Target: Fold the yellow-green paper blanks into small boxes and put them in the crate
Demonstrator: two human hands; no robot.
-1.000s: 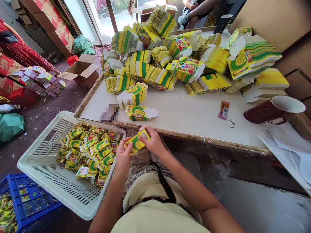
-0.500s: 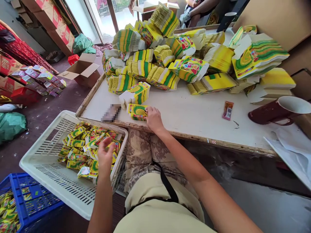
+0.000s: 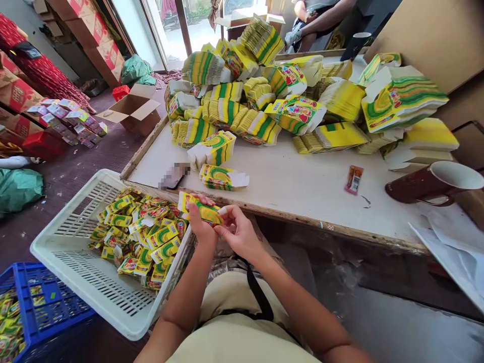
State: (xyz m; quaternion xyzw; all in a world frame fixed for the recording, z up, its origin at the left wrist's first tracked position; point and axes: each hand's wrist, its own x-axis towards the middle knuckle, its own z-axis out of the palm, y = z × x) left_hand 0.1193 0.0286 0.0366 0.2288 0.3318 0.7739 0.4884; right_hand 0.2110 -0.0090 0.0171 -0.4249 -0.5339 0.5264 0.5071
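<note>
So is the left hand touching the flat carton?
Touching. The head view shows the left hand gripping the flat carton from below, fingers wrapped over its edge, with the right hand at its other end.

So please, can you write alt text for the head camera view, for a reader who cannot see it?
Both hands, left hand and right hand, hold a flat yellow-green carton above the lap. To the left, a white basket holds folded cartons; ahead, a table carries carton stacks and a dark red mug.
</note>
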